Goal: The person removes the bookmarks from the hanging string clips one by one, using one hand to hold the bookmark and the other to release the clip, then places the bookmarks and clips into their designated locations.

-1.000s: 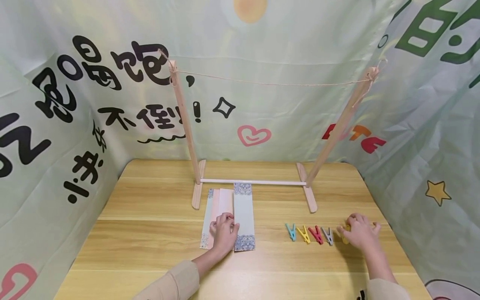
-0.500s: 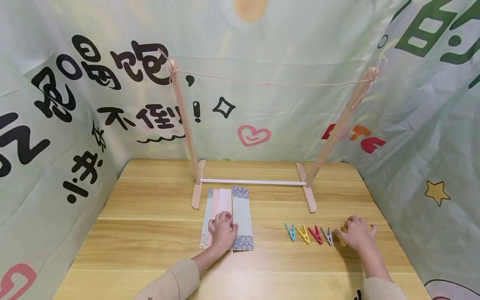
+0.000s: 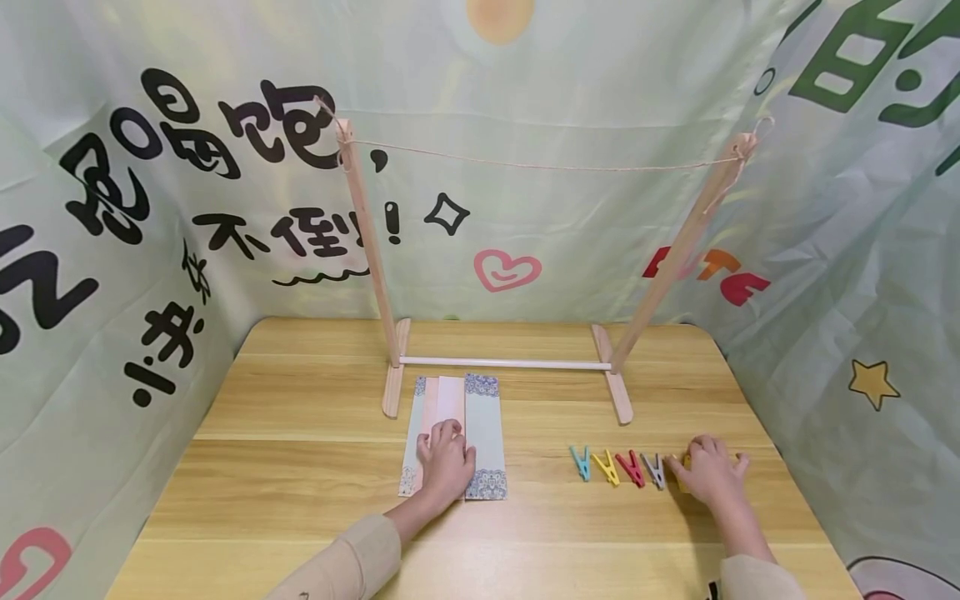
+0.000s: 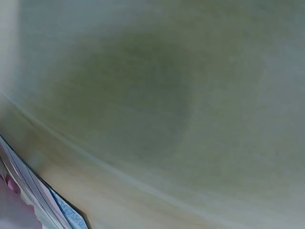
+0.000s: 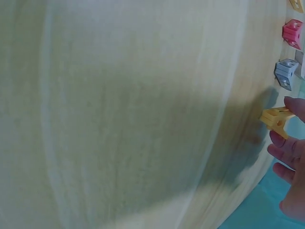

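Observation:
My left hand [image 3: 447,464] rests on a row of long paper strips in the head view, its fingers loosely bent. A pale blue strip with patterned blue ends [image 3: 486,433] lies beside its thumb, and pink strips [image 3: 452,396] show under and beyond the fingers. In the left wrist view only part of the hand [image 4: 16,207] and the strip edges [image 4: 40,195] appear, low in the corner. On the right, my right hand [image 3: 708,472] pinches a yellow-orange clothespin [image 5: 275,118] between thumb and fingers, at the end of a row of clothespins.
Blue [image 3: 581,463], yellow [image 3: 607,468], red [image 3: 632,469] and grey [image 3: 655,472] clothespins lie in a row on the wooden table [image 3: 300,500]. Behind them stands a wooden frame with a post [image 3: 682,246] at each side, a string [image 3: 540,168] across the top and a white rod [image 3: 506,363] below.
The patterned blue strip has shifted slightly left and toward me, off the white rod, to lie against the pink strips. My right hand has moved a little left with the yellow-orange clothespin.

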The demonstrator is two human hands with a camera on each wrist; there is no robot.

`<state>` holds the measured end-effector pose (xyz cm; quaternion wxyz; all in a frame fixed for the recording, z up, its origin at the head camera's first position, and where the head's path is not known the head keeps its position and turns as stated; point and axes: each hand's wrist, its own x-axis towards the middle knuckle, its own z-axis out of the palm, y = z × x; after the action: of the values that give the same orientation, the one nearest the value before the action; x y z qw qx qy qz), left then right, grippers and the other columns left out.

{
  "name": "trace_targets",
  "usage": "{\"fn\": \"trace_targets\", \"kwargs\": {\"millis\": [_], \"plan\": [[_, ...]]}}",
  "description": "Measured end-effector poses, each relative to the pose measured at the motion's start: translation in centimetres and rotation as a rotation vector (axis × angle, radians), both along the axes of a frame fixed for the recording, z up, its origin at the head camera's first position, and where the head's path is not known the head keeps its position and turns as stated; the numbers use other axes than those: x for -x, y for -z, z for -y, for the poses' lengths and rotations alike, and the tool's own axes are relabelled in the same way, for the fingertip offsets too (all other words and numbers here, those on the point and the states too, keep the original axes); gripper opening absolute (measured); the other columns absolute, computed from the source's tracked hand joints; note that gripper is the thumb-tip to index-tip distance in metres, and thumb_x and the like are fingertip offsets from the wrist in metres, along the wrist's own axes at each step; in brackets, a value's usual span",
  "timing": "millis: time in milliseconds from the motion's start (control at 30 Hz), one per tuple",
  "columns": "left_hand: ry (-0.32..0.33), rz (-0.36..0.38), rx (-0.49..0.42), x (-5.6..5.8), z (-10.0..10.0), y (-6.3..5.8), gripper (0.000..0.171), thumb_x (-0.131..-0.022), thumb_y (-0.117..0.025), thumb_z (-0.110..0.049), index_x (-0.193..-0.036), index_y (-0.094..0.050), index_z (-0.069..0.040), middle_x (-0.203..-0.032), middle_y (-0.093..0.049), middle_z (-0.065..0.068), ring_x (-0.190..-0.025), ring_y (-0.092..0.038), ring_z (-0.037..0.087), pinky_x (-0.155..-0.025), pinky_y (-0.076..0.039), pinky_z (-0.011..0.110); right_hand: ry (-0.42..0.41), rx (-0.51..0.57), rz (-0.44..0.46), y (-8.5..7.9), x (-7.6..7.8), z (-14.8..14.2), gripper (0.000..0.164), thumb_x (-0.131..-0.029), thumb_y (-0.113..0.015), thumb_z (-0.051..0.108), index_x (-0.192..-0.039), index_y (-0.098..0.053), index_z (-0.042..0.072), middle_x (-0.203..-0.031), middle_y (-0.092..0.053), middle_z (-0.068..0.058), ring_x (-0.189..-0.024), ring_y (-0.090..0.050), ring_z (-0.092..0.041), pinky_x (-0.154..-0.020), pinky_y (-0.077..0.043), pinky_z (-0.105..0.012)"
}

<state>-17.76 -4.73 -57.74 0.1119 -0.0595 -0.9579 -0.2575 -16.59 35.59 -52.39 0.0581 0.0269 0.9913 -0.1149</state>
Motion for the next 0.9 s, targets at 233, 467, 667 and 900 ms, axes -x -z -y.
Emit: {"fn": "trace_targets", "kwargs": {"millis": [233, 467, 667, 900], "plan": [[0.002, 0.012, 0.073, 0.1, -0.1, 0.1, 0.018, -0.082, -0.061, -0.023, -0.075, -0.063, -0.007, -0.112, -0.05, 0.003, -0.11, -0.037, 0.023, -0.093, -0.019, 0.051, 0.011, -0.009, -0.029, 0.9, 0.0, -0.1, 0.056, -0.089, -0.05, 0.043, -0.098, -0.054, -0.012, -0.121, -0.038, -0.033, -0.113, -0.03, -0.049, -0.088, -0.006, -0.071], [0.002, 0.016, 0.121, 0.1, -0.1, 0.1, 0.019, -0.081, -0.061, -0.024, -0.076, -0.063, -0.006, -0.113, -0.048, 0.004, -0.111, -0.037, 0.023, -0.094, -0.019, 0.052, 0.035, -0.026, -0.049, 1.2, -0.3, 0.2, 0.059, -0.09, -0.048, 0.043, -0.101, -0.052, -0.015, -0.12, -0.038, -0.032, -0.115, -0.028, -0.048, -0.09, -0.005, -0.071], [0.003, 0.039, 0.176, 0.1, -0.3, 0.0, 0.022, -0.083, -0.059, -0.026, -0.079, -0.064, -0.005, -0.118, -0.047, 0.007, -0.116, -0.034, 0.025, -0.095, -0.019, 0.054, 0.056, -0.042, -0.093, 2.0, -0.5, 0.4, 0.06, -0.093, -0.045, 0.043, -0.102, -0.05, -0.016, -0.118, -0.037, -0.03, -0.116, -0.026, -0.046, -0.09, -0.005, -0.071], [0.024, 0.062, 0.283, 0.1, -0.3, 0.0, 0.028, -0.085, -0.054, -0.03, -0.085, -0.064, -0.004, -0.123, -0.045, 0.009, -0.12, -0.031, 0.026, -0.098, -0.017, 0.054, 0.067, -0.06, -0.161, 3.2, -0.8, 0.4, 0.06, -0.093, -0.044, 0.042, -0.105, -0.047, -0.017, -0.118, -0.036, -0.03, -0.117, -0.025, -0.045, -0.091, -0.004, -0.07]]}}
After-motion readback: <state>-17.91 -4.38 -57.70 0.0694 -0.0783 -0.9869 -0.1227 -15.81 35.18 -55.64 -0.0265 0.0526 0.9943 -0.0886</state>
